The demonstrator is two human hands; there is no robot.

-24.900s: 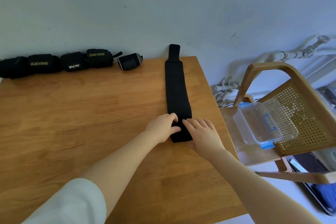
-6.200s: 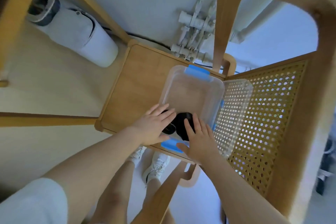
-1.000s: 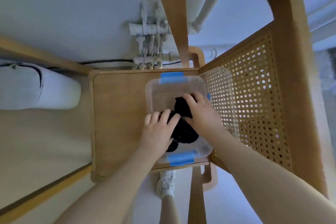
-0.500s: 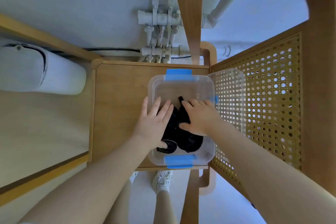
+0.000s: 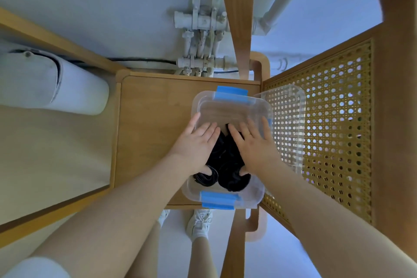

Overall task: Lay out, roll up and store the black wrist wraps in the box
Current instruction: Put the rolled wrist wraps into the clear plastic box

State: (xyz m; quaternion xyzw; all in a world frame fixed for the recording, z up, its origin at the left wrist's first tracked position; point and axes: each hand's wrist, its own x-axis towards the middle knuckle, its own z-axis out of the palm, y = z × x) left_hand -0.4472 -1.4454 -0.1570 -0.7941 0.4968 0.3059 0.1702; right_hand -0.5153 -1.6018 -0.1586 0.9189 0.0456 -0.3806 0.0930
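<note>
The wrist wraps (image 5: 228,162) lie rolled in the near end of the clear box (image 5: 232,106), which sits on the wooden chair seat (image 5: 153,124), its lid (image 5: 291,119) propped against the cane back. Both hands, left (image 5: 196,144) and right (image 5: 252,144), now press flat with straight fingers on the rolls (a moment ago the right one curled around a roll), so these wraps look stowed.

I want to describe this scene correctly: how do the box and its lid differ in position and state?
The box sits flat on the chair seat; the lid stands on edge, leaning against the cane chair back. The box holds rolled black wrist wraps, under the left hand and right hand; the lid holds nothing. The box has blue clips; none show on the lid. Both are clear plastic.
</note>
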